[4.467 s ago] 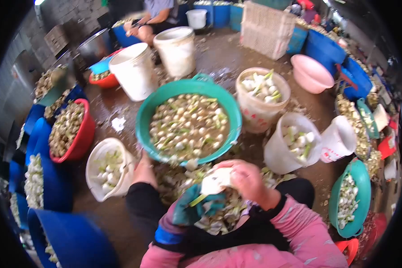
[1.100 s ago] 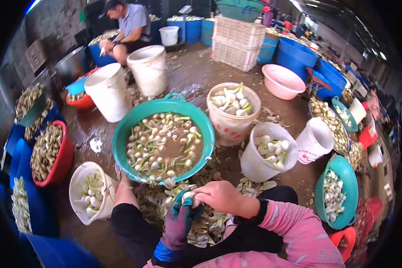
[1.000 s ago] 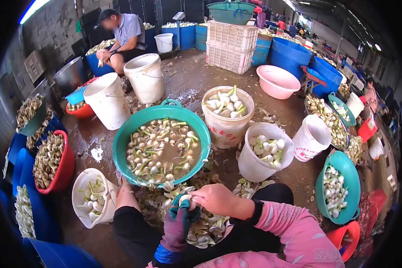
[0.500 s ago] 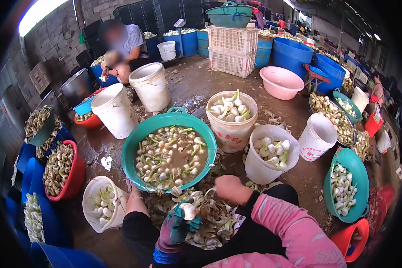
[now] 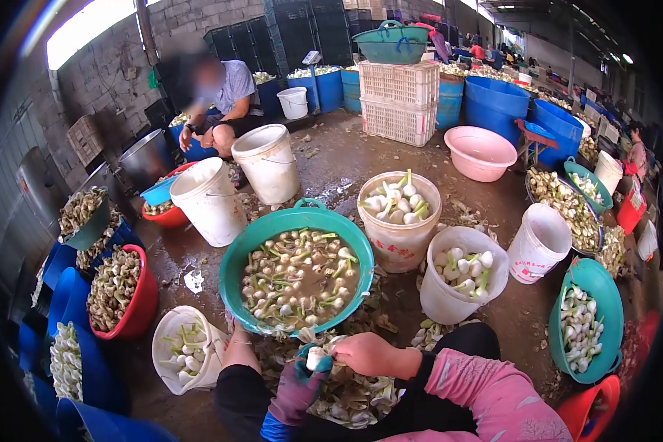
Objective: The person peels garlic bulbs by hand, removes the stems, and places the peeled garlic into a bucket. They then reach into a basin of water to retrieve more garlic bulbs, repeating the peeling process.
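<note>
My left hand [image 5: 302, 379], in a teal and purple glove, is closed around a white garlic bulb [image 5: 315, 358]. Bare and with its fingers pinched, my right hand [image 5: 374, 354] meets the bulb from the right; whatever is between its fingertips is hidden. Under both hands, between my legs, lies a heap of garlic peels and leaves [image 5: 357, 401]. Just beyond them stands a green basin [image 5: 232, 247] of murky water with many garlic bulbs [image 5: 287, 272] floating in it.
White buckets of peeled garlic stand at the left [image 5: 217, 353], behind the basin [image 5: 401, 247] and to the right [image 5: 457, 306]. Farther right are a green tub [image 5: 611, 324] of garlic and a pink basin [image 5: 479, 169]. A red tub [image 5: 144, 295] holds unpeeled garlic. Another person [image 5: 232, 96] sits beyond.
My right hand has come in from the right to the garlic bulb in my left hand; before, they were apart. The whole view has shifted slightly. The seated person's arms have lowered.
</note>
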Available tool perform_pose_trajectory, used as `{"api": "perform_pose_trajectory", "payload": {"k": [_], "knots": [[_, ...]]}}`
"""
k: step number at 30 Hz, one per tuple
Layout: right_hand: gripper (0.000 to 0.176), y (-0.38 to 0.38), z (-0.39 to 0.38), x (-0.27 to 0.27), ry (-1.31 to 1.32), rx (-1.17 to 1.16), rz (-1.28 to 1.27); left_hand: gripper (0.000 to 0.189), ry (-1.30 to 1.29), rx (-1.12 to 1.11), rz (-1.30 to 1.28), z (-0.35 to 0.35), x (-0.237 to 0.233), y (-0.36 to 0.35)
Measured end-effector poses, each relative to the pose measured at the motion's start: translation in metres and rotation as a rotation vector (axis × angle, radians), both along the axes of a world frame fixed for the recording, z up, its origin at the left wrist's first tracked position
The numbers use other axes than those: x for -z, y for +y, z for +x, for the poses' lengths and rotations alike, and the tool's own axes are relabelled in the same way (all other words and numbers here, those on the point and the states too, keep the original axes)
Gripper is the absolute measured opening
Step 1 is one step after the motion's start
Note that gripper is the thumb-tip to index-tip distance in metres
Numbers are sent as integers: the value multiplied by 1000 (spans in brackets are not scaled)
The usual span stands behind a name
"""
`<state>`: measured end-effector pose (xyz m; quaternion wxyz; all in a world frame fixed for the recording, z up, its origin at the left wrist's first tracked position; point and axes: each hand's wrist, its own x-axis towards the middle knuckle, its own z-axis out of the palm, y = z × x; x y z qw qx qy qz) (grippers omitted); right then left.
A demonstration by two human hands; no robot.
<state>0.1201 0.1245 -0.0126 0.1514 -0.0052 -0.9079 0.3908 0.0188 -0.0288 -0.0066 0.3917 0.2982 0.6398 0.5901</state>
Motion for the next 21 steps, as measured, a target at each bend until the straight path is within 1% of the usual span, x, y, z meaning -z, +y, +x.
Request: {"api": "perform_pose_trajectory", "payload": {"k": [2,3,4,5,6,7,8,10,11,12,13,15,16,17,18,19,20,21], "knots": [[17,-1,4,-4,5,4,-37,29,89,21,110,1,7,0],[17,-2,6,-2,-47,43,-60,28,163,17,94,4,6,-3],[17,-3,8,-2,-98,83,-82,28,163,16,93,7,2,-4],[17,-2,10,-3,-98,83,-82,25,205,69,59,10,-2,-4],[16,0,12,-8,-173,71,-68,21,248,122,26,12,-5,-3],[16,1,14,-12,-246,59,-56,21,251,124,27,14,-5,-3],[16,2,16,-19,-243,62,-57,21,273,129,27,16,-2,-4],[16,3,20,-30,-371,16,-166,21,299,135,27,20,1,-4],[16,-1,21,-24,-367,17,-164,21,94,77,50,23,2,-4],[18,-8,21,-12,-237,101,-11,22,-111,16,75,24,1,-4],[19,-14,21,-5,-106,183,140,22,-107,16,76,24,-3,-3],[19,-22,21,0,-124,198,141,20,202,-55,-38,25,-12,-3],[19,-24,20,1,-143,214,143,20,203,-56,-37,23,-13,-4],[19,-22,18,0,-142,214,143,20,422,-4,-118,20,-13,-5],[19,-19,15,-3,-185,171,84,20,640,51,-199,19,-14,-6],[18,-15,14,-7,-227,132,26,20,642,55,-197,20,-15,-6],[18,-12,13,-12,-224,138,25,20,608,43,-112,21,-17,-7],[18,-9,13,-18,-234,74,8,20,572,31,-29,22,-18,-8]]}}
